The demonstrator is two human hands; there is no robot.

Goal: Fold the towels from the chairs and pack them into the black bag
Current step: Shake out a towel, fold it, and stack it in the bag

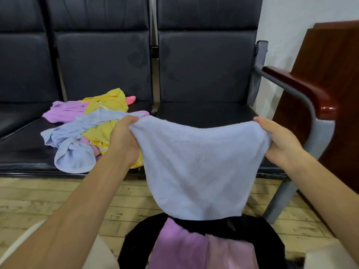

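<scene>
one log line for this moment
hold: left hand, right hand grip blue towel corners | black bag holds purple towel | towel pile on chair

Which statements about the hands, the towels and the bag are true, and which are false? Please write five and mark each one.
1. The left hand and the right hand each hold a top corner of the light blue towel. True.
2. The black bag holds nothing. False: a purple towel and a paler pink one lie in it.
3. A loose pile of towels lies on a chair seat to the left. True.
4. The light blue towel is spread flat on the floor. False: it hangs from the hands, above the bag.
5. The pile has only blue towels. False: yellow, purple and pink ones are there too.
</scene>
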